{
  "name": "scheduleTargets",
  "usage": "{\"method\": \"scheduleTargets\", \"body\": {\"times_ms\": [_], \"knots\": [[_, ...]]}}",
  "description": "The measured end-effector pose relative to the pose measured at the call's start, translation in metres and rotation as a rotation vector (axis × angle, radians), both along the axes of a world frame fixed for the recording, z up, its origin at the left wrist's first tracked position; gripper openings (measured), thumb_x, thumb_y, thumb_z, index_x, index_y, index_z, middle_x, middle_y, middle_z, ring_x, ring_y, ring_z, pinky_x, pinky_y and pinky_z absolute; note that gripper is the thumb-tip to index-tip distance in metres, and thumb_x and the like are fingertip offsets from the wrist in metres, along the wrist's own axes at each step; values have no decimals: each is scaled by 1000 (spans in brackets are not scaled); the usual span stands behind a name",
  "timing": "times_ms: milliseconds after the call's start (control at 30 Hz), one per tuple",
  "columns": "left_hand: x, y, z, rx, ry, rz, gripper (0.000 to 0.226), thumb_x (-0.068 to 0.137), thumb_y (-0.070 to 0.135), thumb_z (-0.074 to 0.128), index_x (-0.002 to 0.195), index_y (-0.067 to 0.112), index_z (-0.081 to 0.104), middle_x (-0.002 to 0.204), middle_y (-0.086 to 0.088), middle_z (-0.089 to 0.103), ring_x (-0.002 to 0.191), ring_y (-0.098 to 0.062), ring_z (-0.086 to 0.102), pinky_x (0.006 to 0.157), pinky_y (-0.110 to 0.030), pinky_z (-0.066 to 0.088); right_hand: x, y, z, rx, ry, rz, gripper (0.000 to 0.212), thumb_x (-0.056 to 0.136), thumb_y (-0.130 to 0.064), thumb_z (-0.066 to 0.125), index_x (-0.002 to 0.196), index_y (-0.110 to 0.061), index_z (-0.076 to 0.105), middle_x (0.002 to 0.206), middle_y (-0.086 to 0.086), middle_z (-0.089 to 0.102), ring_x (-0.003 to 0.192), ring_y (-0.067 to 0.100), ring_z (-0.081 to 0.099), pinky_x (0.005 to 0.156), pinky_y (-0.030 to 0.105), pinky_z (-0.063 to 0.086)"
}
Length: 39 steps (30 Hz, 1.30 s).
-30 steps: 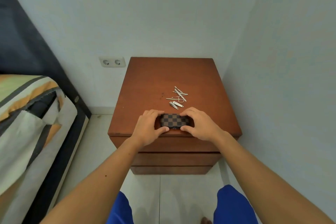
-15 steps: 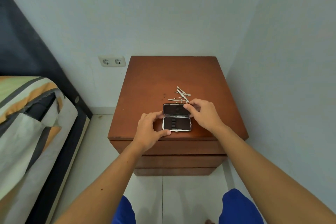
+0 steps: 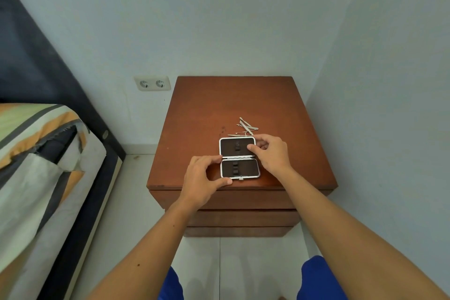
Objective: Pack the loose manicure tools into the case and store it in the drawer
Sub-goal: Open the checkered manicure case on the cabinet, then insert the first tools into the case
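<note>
**Case open flat on nightstand, both hands on it, tools loose behind**

Far left: bed (image 3: pixel 36 153) with striped cover in orange, green, grey and white, dark headboard panel (image 3: pixel 29 61) rising behind it along the wall. Double wall socket (image 3: pixel 152 83) sits on the wall between the bed and the nightstand, just off the nightstand's back-left corner.

Nightstand (image 3: pixel 207 109): brown wood, square top, drawer fronts (image 3: pixel 241 218) visible below the front edge, all closed.

Left hand (image 3: pixel 201 179): fingers curled in a C around the left side of the case, index tip at the hinge line, thumb tip at the near-left corner. Bracing the case, not clenched, nothing else in it.

Case (image 3: pixel 239 157): lies open flat near the front edge of the top, roughly centre. Two halves with silver rims and dark lining, hinge running left-right between them. Small dark holder loops in the middle of each half. No tools seated in either half. Clasp tab shows on the near rim.

Right hand (image 3: pixel 270 152): over the right side of the far half, fingertips pinched together over the lining near the right rim. Cannot tell if anything is pinched between them.

Manicure tools (image 3: pixel 246 126): small pile of thin silver pieces on the wood just behind the far rim of the case, crossing each other, apart from both hands. Individual pieces too small to identify.

Bottom edge: blue shorts (image 3: pixel 319 277) over white tile floor (image 3: pixel 136 202)
</note>
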State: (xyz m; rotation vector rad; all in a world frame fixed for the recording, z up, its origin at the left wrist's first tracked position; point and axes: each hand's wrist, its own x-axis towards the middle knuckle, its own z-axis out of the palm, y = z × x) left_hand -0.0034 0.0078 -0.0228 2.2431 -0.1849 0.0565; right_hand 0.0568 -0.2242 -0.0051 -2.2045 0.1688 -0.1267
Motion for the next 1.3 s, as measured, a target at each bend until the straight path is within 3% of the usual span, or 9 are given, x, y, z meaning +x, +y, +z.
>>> {"method": "scheduleTargets", "body": {"times_ms": [200, 333, 500, 633, 767, 1000, 1100, 1300], "knots": [[-17, -3, -5, -16, -33, -46, 71, 63, 52, 97, 126, 34, 68, 115, 33, 54, 117, 3, 48, 97, -29, 49, -8, -3, -3, 10, 8, 8, 27, 84, -26, 87, 107, -21, 74, 85, -9, 72, 76, 10, 62, 71, 22, 48], [-19, 2, -5, -2, -48, -73, 74, 65, 57, 95, 129, 35, 65, 114, 29, 59, 116, 0, 49, 92, -25, 48, -19, -4, -2, -74, -8, 50, 30, 85, -29, 85, 112, -23, 74, 94, -8, 69, 76, 8, 59, 71, 21, 47], [4, 11, 2, 10, -66, -26, 52, 90, 48, 80, 136, 29, 65, 114, 15, 71, 113, -3, 54, 94, -29, 49, -53, -20, -5, -67, -34, -1, 28, 84, -34, 85, 109, -23, 76, 89, -6, 68, 71, 8, 57, 74, 30, 54], [33, 2, 6, 82, -42, 5, 48, 99, 38, 72, 142, 19, 63, 123, 7, 72, 116, -12, 54, 100, -35, 48, -83, -27, -9, -138, -30, 9, 21, 84, -42, 82, 96, -26, 77, 78, -9, 68, 69, 4, 58, 69, 27, 50], [49, -8, 7, 154, -43, 14, 36, 99, 34, 73, 131, 19, 73, 118, 2, 72, 104, -17, 53, 88, -30, 43, -95, -21, -11, -181, -11, -5, 19, 85, -41, 81, 92, -24, 77, 74, -8, 67, 75, 12, 64, 70, 32, 52], [36, -4, 6, 117, 13, 67, 15, 89, 32, 83, 102, 29, 77, 99, 12, 71, 95, -17, 57, 88, -43, 51, -83, -20, -7, -161, 49, -50, 9, 88, -24, 74, 80, -23, 76, 69, -10, 67, 73, 12, 63, 69, 27, 45], [20, 11, 7, 38, 71, 31, 22, 83, 39, 88, 98, 28, 76, 96, 11, 73, 91, -14, 59, 78, -34, 51, -74, -21, -4, -198, 41, -9, 12, 89, -21, 72, 79, -24, 76, 69, -11, 66, 70, 7, 60, 68, 26, 42], [1, 29, 16, -10, 167, -100, 42, 75, 38, 94, 111, 28, 75, 94, 9, 74, 78, -11, 56, 61, -19, 42, -44, -16, 4, -260, 15, 96, 8, 93, -22, 74, 89, -22, 81, 77, -11, 66, 78, 14, 62, 76, 30, 50]]}}
